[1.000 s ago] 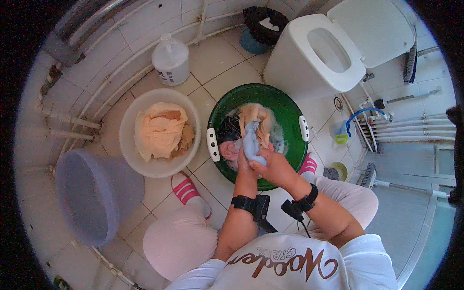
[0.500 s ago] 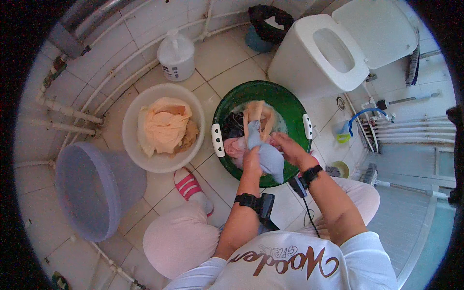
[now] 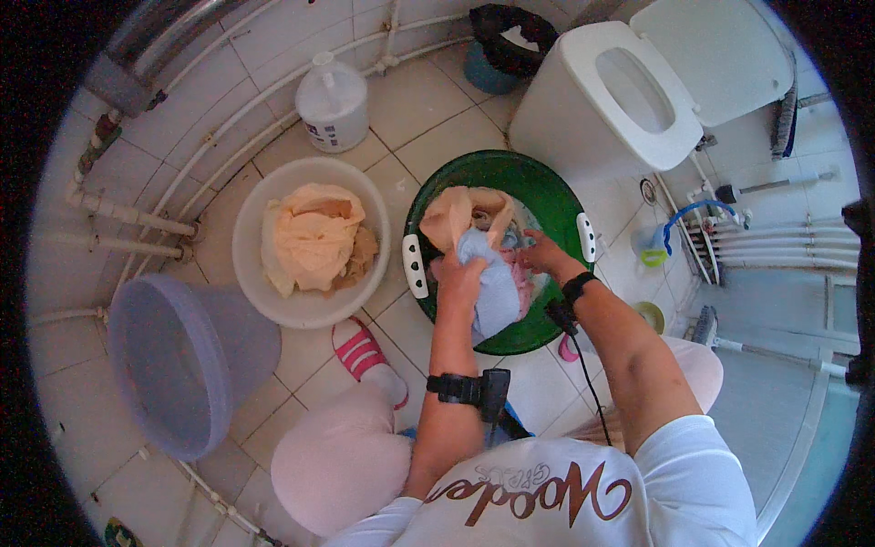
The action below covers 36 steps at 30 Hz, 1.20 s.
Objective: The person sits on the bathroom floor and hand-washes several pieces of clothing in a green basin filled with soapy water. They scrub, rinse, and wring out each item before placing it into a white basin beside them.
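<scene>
In the green tub, wet laundry lies in a little sudsy water. My left hand is closed on a light blue cloth, which spreads over the near part of the pile. My right hand is over the right side of the pile, next to a pink cloth; its fingers look apart, with the tips partly lost against the laundry. A peach-coloured garment lies folded over at the tub's far left, beyond the blue cloth.
Left of the tub stands a white basin holding peach cloths. A lilac bucket leans nearer, at the left. Behind are a white jug, a black-lined bin and a toilet. A cord hangs by my right forearm.
My left hand has moved slightly left and nearer, spreading the blue cloth. The peach garment has shifted left over the dark cloth. My right hand has moved slightly away from me.
</scene>
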Available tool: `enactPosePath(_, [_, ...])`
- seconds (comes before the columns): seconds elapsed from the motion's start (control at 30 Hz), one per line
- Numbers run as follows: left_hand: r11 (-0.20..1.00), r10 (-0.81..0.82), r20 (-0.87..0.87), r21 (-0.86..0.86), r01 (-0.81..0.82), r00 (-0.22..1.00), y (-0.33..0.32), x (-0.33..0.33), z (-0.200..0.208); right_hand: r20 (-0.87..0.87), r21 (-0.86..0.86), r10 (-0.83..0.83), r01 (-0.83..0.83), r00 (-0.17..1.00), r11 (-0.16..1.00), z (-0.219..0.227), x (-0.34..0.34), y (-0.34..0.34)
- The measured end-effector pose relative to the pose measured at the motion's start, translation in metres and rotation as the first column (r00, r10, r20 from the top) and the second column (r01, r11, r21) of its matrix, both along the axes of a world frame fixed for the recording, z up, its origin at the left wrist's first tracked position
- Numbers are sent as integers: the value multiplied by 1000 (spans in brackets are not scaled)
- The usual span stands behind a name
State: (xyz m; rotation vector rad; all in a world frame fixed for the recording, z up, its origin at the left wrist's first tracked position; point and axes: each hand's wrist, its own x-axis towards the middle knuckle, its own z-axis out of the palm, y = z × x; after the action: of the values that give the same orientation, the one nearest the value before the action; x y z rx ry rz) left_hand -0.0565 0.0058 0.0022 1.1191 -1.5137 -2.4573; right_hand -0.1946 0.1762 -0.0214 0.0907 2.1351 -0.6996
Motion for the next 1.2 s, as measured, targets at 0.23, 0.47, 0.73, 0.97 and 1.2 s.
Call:
enactPosePath(0.23, [991, 90, 94, 87, -98, 992, 11, 12, -26, -359, -143, 115, -177, 926, 974, -24, -26, -38])
enactPosePath(0.47, [991, 79, 246, -128, -48, 966, 15, 8, -35, -334, -43, 195, -221, 922, 974, -104, -53, -50])
enactPosePath(0.73, [854, 137, 233, -519, 5, 963, 5, 3, -35, -507, 503, 701, -488, 502, 713, -75, -57, 2])
enactPosePath(0.97, [907, 319, 3, -293, -304, 948, -1, -2, 2, -129, -800, -549, 241, 826, 549, 88, -53, 34])
enactPosePath(1.2, [585, 405, -14, -765, -270, 914, 0, -7, -14, -143, -815, -635, 274, 759, 510, 206, -43, 47])
